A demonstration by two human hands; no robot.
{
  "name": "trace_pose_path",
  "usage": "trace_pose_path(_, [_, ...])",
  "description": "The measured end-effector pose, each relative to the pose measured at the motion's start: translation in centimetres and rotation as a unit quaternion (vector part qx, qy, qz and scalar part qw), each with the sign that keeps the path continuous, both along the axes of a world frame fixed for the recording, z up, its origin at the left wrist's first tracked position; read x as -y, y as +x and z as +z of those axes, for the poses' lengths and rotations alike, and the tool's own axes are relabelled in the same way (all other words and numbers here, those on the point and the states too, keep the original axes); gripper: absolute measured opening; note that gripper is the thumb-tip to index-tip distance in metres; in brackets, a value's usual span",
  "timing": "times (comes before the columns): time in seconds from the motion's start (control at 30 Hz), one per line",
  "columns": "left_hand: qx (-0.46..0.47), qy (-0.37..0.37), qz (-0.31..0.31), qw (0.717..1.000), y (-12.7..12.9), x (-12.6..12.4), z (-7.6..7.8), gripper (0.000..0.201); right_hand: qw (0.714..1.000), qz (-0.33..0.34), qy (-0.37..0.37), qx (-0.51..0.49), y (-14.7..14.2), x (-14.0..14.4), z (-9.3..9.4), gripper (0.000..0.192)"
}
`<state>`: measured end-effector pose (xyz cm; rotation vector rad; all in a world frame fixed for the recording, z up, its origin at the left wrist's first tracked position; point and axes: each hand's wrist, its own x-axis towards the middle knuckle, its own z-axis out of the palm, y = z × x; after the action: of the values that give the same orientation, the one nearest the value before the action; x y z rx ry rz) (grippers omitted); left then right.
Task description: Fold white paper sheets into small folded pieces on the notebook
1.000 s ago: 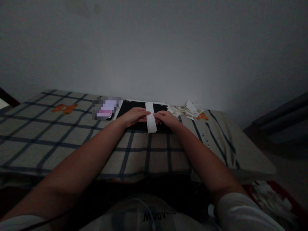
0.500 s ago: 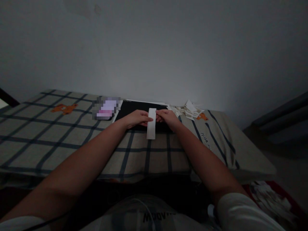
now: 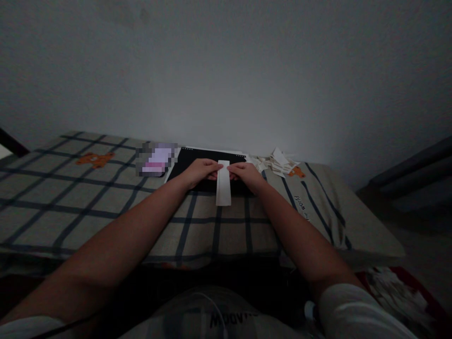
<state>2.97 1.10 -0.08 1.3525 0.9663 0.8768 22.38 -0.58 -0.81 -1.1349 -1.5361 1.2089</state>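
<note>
Left hand (image 3: 198,171) and right hand (image 3: 245,172) both pinching top of white paper strip (image 3: 223,182), fingers closed, over black board (image 3: 197,159) on checked bed (image 3: 106,202).

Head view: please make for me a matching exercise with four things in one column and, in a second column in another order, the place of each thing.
Things:
1. white paper strip
2. black mat
3. pile of paper scraps
4. orange bear print

Places:
A. on the checked cloth, far left
B. beside the wall, right of the black mat
C. pinched at its far end between the left hand and the right hand
D. flat under both hands, against the wall

Pairs: 1-C, 2-D, 3-B, 4-A
</note>
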Motion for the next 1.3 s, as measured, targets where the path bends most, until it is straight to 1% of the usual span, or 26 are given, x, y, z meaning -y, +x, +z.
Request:
trace_pose_path(0.17, [-0.011,0.004,0.003,1.0,-0.07,-0.06,-0.13,0.026,1.0,0.001,-0.01,-0.006,-0.02,0.07,0.07,0.021])
trace_pose_path(0.43, [-0.009,-0.011,-0.01,1.0,-0.45,-0.63,-0.72,0.028,0.999,0.012,-0.021,-0.022,0.1,-0.23,-0.37,0.02])
trace_pose_path(0.53, [-0.004,-0.02,-0.017,1.0,-0.58,-0.59,-0.59,0.029,0.999,0.011,-0.029,-0.028,0.06,-0.32,-0.5,0.02])
trace_pose_path(0.77, [0.003,-0.038,-0.028,0.999,-0.58,-0.27,-0.18,0.024,0.999,0.002,-0.029,-0.032,-0.09,-0.09,-0.4,0.017])
trace_pose_path(0.87, [0.006,-0.032,-0.018,0.999,-0.47,-0.34,-0.27,0.023,0.998,0.003,-0.04,-0.04,-0.08,-0.14,-0.37,0.017])
trace_pose_path(1.03, [0.017,-0.023,0.019,0.999,-0.35,-0.5,-0.32,0.021,0.998,-0.005,-0.047,-0.031,-0.1,-0.28,-0.49,0.017])
trace_pose_path(1.13, [0.021,-0.032,0.024,0.999,-0.32,-0.49,-0.2,0.015,0.999,-0.007,-0.038,-0.03,-0.1,-0.21,-0.53,0.019])
trace_pose_path(1.3, [0.018,-0.042,0.03,0.998,-0.27,-0.3,0.02,0.01,0.999,0.008,-0.037,-0.033,-0.04,-0.09,-0.47,0.018])
